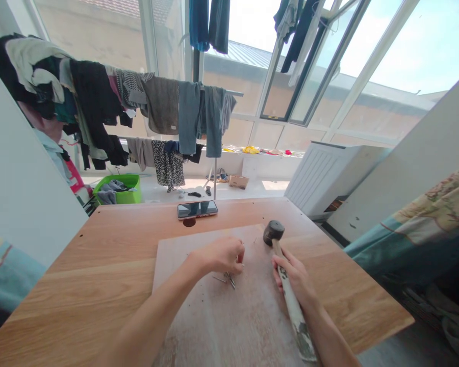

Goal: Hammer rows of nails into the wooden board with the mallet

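Note:
My right hand (296,275) is wrapped round the worn, pale handle of a mallet (274,232) with a dark rounded head. The mallet's head is over the far right edge of a pale wooden board (183,316), its handle slanting toward me. My left hand (224,255) is above the middle of the board, knuckles up, with thumb and fingers pinched together. What the pinch holds is too small and too hidden to make out. Just below those fingers several thin metal nails (231,281) lie loose on the board. Small dark marks dot the board's left part.
Under the board is a wooden table (110,260), with a phone (197,209) near its far edge beside a round dark hole (189,223). Beyond stand a loaded clothes rack (160,102), a green basket (118,187) and a white ribbed cabinet (321,173). Curtains hang at both sides.

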The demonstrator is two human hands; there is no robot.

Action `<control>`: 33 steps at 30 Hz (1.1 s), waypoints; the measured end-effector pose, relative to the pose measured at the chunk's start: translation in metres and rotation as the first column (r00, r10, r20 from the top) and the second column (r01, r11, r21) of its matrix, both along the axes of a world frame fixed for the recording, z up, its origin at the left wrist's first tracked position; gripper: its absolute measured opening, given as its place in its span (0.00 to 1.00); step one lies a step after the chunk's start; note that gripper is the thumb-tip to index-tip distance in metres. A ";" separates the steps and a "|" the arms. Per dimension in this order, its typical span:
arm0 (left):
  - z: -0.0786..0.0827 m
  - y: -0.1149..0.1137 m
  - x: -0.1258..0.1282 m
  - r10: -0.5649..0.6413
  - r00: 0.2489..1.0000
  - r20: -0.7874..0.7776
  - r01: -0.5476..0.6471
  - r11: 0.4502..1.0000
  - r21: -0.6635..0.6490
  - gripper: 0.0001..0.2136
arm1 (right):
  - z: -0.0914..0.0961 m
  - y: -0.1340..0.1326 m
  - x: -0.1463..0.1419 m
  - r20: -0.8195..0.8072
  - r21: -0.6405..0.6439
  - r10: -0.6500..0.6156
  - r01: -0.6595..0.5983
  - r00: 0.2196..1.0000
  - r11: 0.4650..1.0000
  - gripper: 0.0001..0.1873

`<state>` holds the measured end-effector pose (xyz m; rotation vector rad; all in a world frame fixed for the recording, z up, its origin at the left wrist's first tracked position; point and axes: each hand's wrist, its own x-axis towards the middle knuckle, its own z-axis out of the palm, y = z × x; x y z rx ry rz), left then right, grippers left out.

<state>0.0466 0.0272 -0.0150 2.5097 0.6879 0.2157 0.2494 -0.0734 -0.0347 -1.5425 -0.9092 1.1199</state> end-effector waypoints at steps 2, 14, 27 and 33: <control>0.000 0.003 -0.001 0.038 0.998 0.055 -0.039 0.999 0.024 0.03 | 0.000 0.000 0.000 -0.007 0.001 -0.001 0.001 1.000 1.000 0.19; -0.003 -0.002 0.007 0.146 0.982 -0.120 -0.104 0.948 0.300 0.13 | -0.003 0.001 0.002 -0.022 -0.007 0.003 -0.003 1.000 1.000 0.20; 0.013 0.021 -0.007 0.245 0.884 0.397 -0.288 0.956 0.053 0.10 | -0.001 0.002 0.002 -0.008 -0.006 -0.013 0.012 1.000 1.000 0.20; -0.017 0.030 0.025 0.413 0.753 0.511 -0.376 0.909 -0.180 0.05 | 0.001 0.000 -0.001 -0.017 0.000 -0.015 0.015 1.000 1.000 0.20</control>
